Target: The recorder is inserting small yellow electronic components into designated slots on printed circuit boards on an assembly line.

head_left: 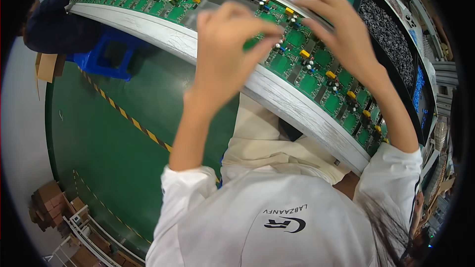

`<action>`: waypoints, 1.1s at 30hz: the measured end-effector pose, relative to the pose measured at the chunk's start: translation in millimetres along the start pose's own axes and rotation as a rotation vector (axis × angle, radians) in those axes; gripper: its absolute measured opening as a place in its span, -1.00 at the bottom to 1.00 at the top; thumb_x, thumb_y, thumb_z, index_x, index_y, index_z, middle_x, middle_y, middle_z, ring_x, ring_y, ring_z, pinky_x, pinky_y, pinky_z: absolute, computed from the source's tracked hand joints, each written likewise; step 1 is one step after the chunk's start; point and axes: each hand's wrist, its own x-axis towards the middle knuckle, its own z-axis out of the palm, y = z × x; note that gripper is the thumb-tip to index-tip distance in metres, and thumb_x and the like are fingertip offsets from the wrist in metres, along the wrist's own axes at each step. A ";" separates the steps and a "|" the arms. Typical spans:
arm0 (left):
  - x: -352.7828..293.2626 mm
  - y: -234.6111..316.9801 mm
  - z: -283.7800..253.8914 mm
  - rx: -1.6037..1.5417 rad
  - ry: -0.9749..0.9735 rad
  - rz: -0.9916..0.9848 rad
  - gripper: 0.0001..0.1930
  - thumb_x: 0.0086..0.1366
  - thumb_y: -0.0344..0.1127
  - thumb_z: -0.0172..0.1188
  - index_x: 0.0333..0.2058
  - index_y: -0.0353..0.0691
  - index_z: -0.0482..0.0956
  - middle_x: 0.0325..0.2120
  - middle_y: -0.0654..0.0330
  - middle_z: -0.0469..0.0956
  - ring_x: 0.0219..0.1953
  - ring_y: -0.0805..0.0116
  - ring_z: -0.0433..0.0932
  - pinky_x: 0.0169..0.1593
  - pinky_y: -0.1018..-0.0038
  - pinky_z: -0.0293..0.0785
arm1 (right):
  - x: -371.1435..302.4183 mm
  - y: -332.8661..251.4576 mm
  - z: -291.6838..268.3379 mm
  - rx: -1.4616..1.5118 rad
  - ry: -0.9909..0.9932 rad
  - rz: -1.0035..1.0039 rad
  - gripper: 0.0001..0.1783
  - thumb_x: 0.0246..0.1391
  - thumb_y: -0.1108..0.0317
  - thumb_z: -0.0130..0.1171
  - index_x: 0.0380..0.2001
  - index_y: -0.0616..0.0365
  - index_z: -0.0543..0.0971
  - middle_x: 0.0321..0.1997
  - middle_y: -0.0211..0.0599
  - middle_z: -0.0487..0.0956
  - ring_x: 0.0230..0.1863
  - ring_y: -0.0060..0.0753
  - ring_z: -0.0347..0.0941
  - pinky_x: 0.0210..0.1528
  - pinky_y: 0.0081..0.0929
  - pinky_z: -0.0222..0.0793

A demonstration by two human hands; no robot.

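Green circuit boards (308,83) with yellow blocks and small cylindrical parts lie in a long row between metal rails. My left hand (225,52) is over the row, slightly blurred. Its thumb and forefinger come together in a pinch above a board; whatever they hold, if anything, I cannot make out. Across the row, my right hand (346,37) has its thumb and forefinger apart, close to a yellow block (289,11) and small cylinders at the far edge of the boards. Nothing shows between the right fingers.
A black bin (386,39) heaped with small dark parts stands beyond my right hand, with blue parts (419,89) beside it. The near rail (297,101) runs in front of my body. Another person (62,22) sits at the far left by a blue stool (111,52).
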 end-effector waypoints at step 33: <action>42.3 -37.5 56.4 0.482 -0.095 0.365 -0.90 -0.17 -0.53 0.24 -0.59 -0.18 0.61 -0.56 0.25 0.58 -0.24 0.30 0.47 -0.11 0.35 0.24 | -285.5 220.5 -145.1 -0.211 -0.088 0.896 -0.77 0.25 0.26 0.08 -0.16 0.18 0.51 -0.43 -0.35 0.45 -0.38 -0.60 0.31 -0.23 -0.60 0.29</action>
